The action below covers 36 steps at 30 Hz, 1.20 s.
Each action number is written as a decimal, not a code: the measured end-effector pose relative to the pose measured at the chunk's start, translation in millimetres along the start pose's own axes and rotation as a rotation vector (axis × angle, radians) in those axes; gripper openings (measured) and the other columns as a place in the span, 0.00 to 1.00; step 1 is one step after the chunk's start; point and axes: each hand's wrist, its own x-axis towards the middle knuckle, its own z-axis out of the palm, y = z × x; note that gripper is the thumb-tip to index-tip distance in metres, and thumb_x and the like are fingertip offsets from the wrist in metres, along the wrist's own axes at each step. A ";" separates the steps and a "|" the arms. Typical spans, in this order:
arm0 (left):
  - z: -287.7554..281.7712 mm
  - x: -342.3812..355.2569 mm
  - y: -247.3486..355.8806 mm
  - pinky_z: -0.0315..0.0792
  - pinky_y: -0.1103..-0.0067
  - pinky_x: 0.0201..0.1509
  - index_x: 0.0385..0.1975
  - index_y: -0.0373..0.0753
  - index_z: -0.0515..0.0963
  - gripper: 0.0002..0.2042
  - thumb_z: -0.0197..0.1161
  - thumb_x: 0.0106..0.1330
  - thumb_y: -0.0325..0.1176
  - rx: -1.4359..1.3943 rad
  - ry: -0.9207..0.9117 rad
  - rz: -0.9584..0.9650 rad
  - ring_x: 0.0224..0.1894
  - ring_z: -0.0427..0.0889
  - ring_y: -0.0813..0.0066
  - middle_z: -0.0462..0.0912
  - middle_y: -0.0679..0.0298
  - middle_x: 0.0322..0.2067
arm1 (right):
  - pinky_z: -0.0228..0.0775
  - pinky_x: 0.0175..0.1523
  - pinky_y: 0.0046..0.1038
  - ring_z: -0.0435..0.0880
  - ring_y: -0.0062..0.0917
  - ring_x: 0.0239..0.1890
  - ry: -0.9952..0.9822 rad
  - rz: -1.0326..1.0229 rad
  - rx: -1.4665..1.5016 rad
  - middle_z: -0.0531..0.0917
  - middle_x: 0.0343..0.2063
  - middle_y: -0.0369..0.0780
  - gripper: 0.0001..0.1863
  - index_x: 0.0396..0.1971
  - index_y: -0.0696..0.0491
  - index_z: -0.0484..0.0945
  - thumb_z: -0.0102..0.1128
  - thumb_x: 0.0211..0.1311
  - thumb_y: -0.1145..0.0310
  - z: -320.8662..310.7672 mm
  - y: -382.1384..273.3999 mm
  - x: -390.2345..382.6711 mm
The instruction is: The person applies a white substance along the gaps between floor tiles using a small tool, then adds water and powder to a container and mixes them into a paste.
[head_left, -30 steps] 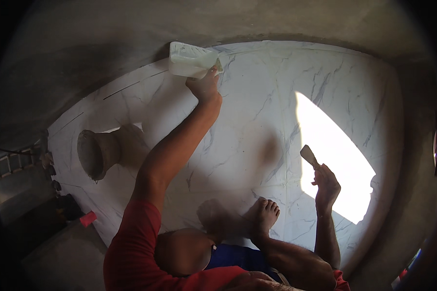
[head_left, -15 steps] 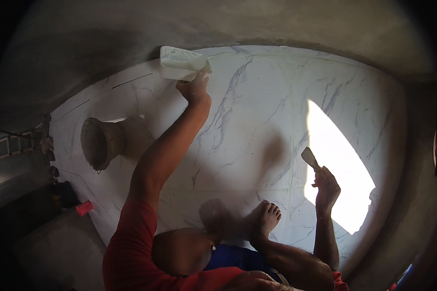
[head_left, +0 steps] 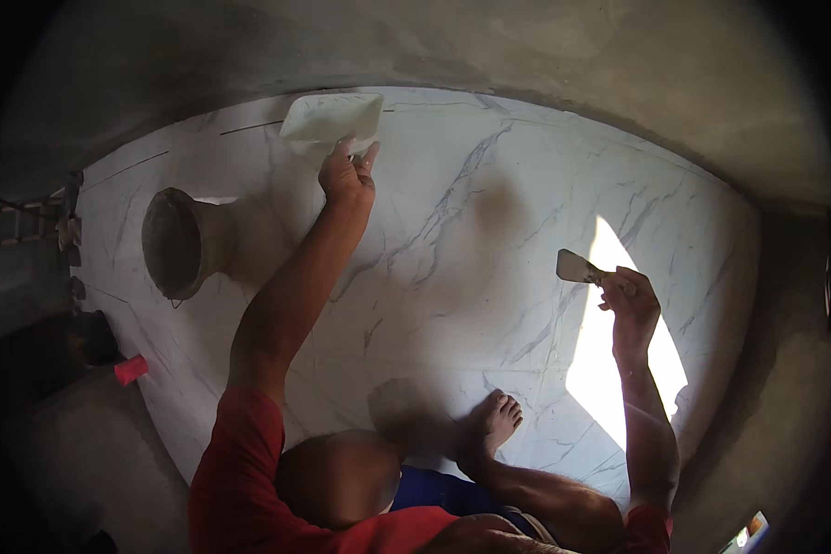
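My left hand [head_left: 348, 175] reaches far forward and has its fingers at the near rim of a shallow white plastic container [head_left: 291, 129]. Its fingertips are somewhat apart, with at least one lying over the rim. The container is near the far wall, its opening turned up toward me, and pale residue seems to coat its inside. At right, my right hand [head_left: 632, 300] is closed around the handle of a putty knife [head_left: 577, 267]. The smeared blade points left, above the floor.
A grey bucket [head_left: 171, 245] stands left of my left forearm. White marble-patterned tiles [head_left: 452, 305] cover the floor, with a bright sunlit patch [head_left: 605, 369] at right. A grey wall [head_left: 415, 46] borders the far side. A small red object [head_left: 131, 370] lies at the left edge; my bare foot [head_left: 501, 420] rests near the middle.
The white container has turned so its opening faces up more, and my left hand has shifted to its near side. My right hand has raised the putty knife, swinging its blade leftward.
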 end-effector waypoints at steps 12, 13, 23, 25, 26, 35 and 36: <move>-14.1 -94.9 143.5 0.82 0.67 0.60 0.51 0.31 0.72 0.16 0.64 0.66 0.28 0.125 -0.230 -0.184 0.54 0.80 0.66 0.76 0.59 0.51 | 0.78 0.43 0.26 0.84 0.21 0.38 -0.283 0.058 0.164 0.85 0.37 0.40 0.23 0.52 0.64 0.77 0.71 0.60 0.68 102.1 -113.5 144.7; -11.7 -99.6 159.9 0.82 0.66 0.59 0.52 0.31 0.72 0.17 0.65 0.65 0.27 0.119 -0.241 -0.191 0.55 0.79 0.65 0.76 0.59 0.51 | 0.78 0.43 0.27 0.84 0.22 0.39 -0.242 0.079 0.058 0.86 0.37 0.41 0.22 0.51 0.63 0.78 0.70 0.61 0.67 103.7 -111.6 155.0; 9.0 -126.9 239.4 0.81 0.63 0.60 0.55 0.33 0.72 0.17 0.63 0.67 0.25 0.005 -0.187 -0.039 0.53 0.81 0.68 0.79 0.61 0.50 | 0.77 0.40 0.33 0.87 0.35 0.31 -0.089 -0.353 -0.674 0.87 0.28 0.43 0.10 0.42 0.51 0.81 0.62 0.64 0.64 168.6 -97.9 194.5; 16.5 -128.8 246.1 0.80 0.63 0.61 0.57 0.33 0.71 0.19 0.63 0.67 0.26 0.016 -0.162 -0.013 0.54 0.80 0.69 0.79 0.61 0.51 | 0.77 0.39 0.33 0.87 0.36 0.31 -0.098 -0.381 -0.669 0.87 0.29 0.44 0.11 0.43 0.52 0.80 0.62 0.65 0.63 181.8 -84.9 204.7; 16.4 -126.3 244.9 0.79 0.64 0.62 0.59 0.34 0.70 0.21 0.63 0.67 0.26 0.027 -0.162 0.018 0.55 0.80 0.70 0.79 0.61 0.53 | 0.77 0.39 0.33 0.87 0.36 0.31 -0.111 -0.369 -0.682 0.87 0.29 0.44 0.11 0.43 0.52 0.80 0.62 0.65 0.63 185.3 -78.1 210.1; -34.1 -106.6 243.8 0.77 0.64 0.65 0.67 0.33 0.63 0.28 0.63 0.69 0.30 0.087 -0.025 0.125 0.59 0.79 0.67 0.74 0.59 0.59 | 0.79 0.37 0.38 0.87 0.43 0.31 -0.141 -0.568 -0.862 0.86 0.29 0.47 0.10 0.41 0.55 0.79 0.65 0.65 0.67 215.4 -53.2 229.9; -35.9 -107.0 245.0 0.77 0.64 0.65 0.67 0.33 0.63 0.28 0.63 0.69 0.30 0.080 -0.012 0.125 0.59 0.79 0.67 0.74 0.59 0.59 | 0.79 0.36 0.38 0.87 0.43 0.30 -0.135 -0.601 -0.885 0.86 0.28 0.47 0.09 0.40 0.55 0.79 0.65 0.65 0.67 218.7 -53.0 230.8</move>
